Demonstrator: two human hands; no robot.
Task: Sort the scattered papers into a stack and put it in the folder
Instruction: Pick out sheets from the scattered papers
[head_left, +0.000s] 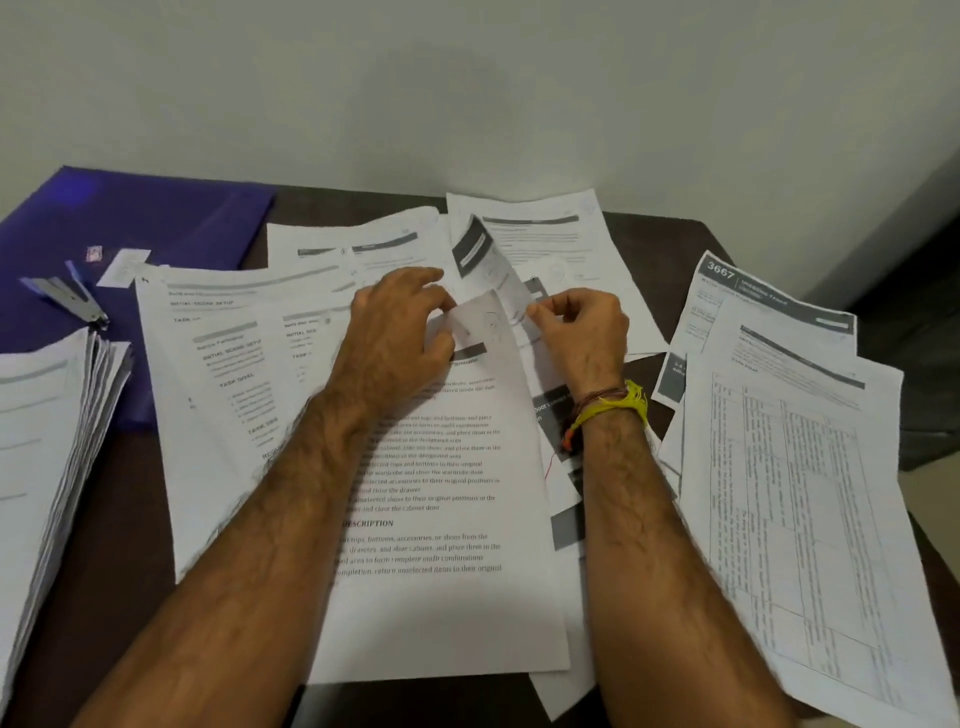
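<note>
Single head-mounted wide-angle view, looking forward and steeply down from close above the surface (130, 519), with the wall (467, 93) closing the far edge.

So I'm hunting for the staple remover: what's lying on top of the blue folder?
On the blue folder lie a metal stapler-like tool and small white slips. Paper stacks cover its near edge; anything beneath them is hidden.

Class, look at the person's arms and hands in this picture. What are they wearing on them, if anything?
Both forearms are bare, with no sleeves in view. The right wrist carries a yellow thread band tied beside thinner reddish-brown threads. The left hand and right hand wear no gloves.
</note>
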